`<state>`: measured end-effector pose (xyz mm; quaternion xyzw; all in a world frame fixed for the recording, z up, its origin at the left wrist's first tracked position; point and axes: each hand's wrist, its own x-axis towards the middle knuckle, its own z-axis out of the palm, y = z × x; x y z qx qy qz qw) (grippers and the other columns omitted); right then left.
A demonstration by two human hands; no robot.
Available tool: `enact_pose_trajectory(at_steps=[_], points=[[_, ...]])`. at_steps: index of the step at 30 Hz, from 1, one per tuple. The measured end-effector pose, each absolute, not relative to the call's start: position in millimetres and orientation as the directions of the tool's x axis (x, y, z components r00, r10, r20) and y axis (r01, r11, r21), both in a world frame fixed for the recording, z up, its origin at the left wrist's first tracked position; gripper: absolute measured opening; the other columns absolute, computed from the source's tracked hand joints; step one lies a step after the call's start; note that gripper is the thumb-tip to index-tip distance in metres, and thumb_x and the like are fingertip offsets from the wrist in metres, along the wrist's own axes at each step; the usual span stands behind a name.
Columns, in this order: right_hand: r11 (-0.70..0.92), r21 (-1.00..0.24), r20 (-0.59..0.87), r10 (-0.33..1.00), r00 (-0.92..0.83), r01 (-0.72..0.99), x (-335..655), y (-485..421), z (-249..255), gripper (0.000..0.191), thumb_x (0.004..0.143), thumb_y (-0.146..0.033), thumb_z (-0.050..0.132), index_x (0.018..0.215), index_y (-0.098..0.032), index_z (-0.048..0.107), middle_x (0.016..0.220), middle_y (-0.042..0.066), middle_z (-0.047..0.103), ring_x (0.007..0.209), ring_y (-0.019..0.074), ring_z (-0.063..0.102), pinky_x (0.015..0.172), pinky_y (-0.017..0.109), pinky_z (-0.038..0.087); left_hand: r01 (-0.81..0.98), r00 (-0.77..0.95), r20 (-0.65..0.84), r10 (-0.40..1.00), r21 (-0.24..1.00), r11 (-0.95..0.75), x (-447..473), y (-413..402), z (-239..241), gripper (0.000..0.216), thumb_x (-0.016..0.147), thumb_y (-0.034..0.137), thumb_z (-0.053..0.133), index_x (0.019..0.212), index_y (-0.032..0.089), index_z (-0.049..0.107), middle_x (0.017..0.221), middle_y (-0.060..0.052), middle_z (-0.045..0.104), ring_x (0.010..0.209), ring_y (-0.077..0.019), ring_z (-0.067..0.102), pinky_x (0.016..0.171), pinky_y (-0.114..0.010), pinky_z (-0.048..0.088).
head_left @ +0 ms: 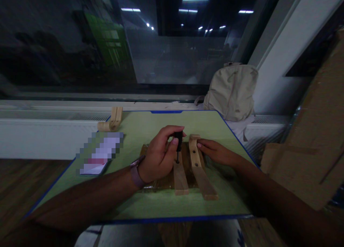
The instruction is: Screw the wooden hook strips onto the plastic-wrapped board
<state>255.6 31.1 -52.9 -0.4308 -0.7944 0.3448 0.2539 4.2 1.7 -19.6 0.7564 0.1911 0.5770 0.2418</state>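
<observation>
My left hand point(161, 152), with a watch on its wrist, is closed around the black handle of a screwdriver point(178, 141). The screwdriver stands upright, its tip at a hole in a light wooden piece point(181, 180) whose upper part is hidden behind the hand. To the right lies a second, curved wooden piece point(200, 171) with two dark holes. My right hand point(216, 152) grips this piece near its bent upper end; some of its fingers are hidden. Under both pieces is a brown, tape-covered flat pad point(158, 184).
The green table point(129, 207) has a blue edge. At its far left stand curved wooden parts point(116, 118), close to a partly blurred phone-like item or booklet point(100, 155). A beige backpack point(232, 91) rests by the window, and cardboard point(309, 132) stands at right.
</observation>
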Motion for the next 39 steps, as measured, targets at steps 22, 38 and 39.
enact_pose_trajectory(at_steps=[22, 38, 39], points=[[0.363, -0.779, 0.061, 0.855, -0.515, 0.511, 255.0, 31.4, -51.5, 0.052, 0.100, -0.062, 0.042, 0.113, -0.023, 0.073, 0.116, 0.011, 0.076, 0.114, 0.0306, 0.068, 0.108, 0.052, 0.050, 0.014, 0.291, 0.829, 0.478, 0.496, -0.868, 1.7, 5.1, -15.7, 0.041, 0.094, 0.018, 0.061, 0.133, 0.025, 0.049, 0.116, -0.010, 0.059, 0.107, -0.0212, 0.059, 0.091, -0.037, 0.052], [0.385, -0.763, 0.087, 0.858, -0.507, 0.519, 255.2, 31.6, -52.6, 0.050, 0.100, -0.063, 0.043, 0.113, -0.025, 0.073, 0.112, 0.009, 0.077, 0.113, 0.0299, 0.068, 0.108, 0.052, 0.049, 0.042, 0.265, 0.765, 0.587, 0.599, -0.800, 4.0, -0.6, -18.2, 0.039, 0.101, 0.017, 0.049, 0.139, 0.025, 0.049, 0.121, -0.011, 0.067, 0.109, -0.0194, 0.067, 0.088, -0.034, 0.056], [0.380, -0.763, 0.082, 0.859, -0.505, 0.522, 255.0, 31.4, -52.1, 0.051, 0.100, -0.063, 0.042, 0.113, -0.024, 0.073, 0.112, 0.009, 0.077, 0.113, 0.0299, 0.068, 0.108, 0.052, 0.049, 0.040, 0.267, 0.766, 0.584, 0.597, -0.801, 4.0, -0.6, -18.1, 0.039, 0.101, 0.017, 0.049, 0.139, 0.024, 0.049, 0.120, -0.011, 0.067, 0.109, -0.0195, 0.067, 0.089, -0.034, 0.056]])
